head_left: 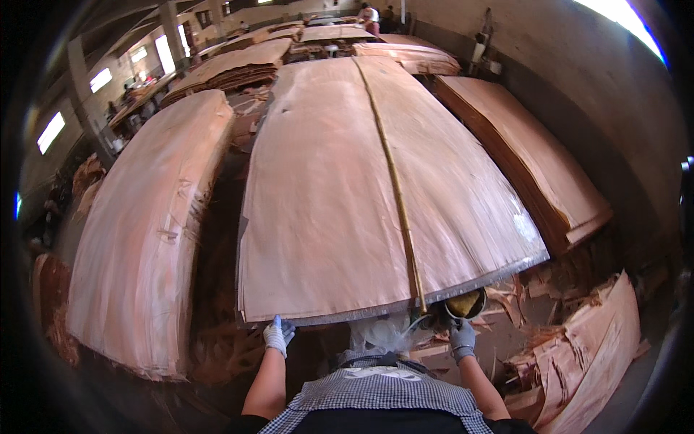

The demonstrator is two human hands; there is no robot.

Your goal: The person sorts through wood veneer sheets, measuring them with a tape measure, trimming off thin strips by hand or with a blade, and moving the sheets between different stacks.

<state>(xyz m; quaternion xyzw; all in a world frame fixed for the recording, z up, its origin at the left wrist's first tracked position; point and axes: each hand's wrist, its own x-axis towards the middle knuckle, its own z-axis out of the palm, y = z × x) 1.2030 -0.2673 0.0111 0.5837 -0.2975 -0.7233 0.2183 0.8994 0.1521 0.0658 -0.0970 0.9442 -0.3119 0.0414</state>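
A broad, pinkish-tan wood veneer sheet (325,181) lies on a stack in front of me. Lengthwise along it runs a thin bamboo stick (394,181), whose near end reaches past the front edge. My left hand (279,335), in a light glove with blue fingertips, touches the sheet's near left edge with fingers stretched out. My right hand (463,338), in a grey glove, is closed at the near side of a round, dark-rimmed pot (483,307). Something yellowish shows inside the pot, just below the stack's front edge. The right fingertips are partly hidden.
Another veneer stack (137,239) stands to the left, and a narrower stack (528,152) lies along the right wall. Torn veneer pieces (585,354) are heaped at the lower right. Further stacks and a person (370,18) are at the back.
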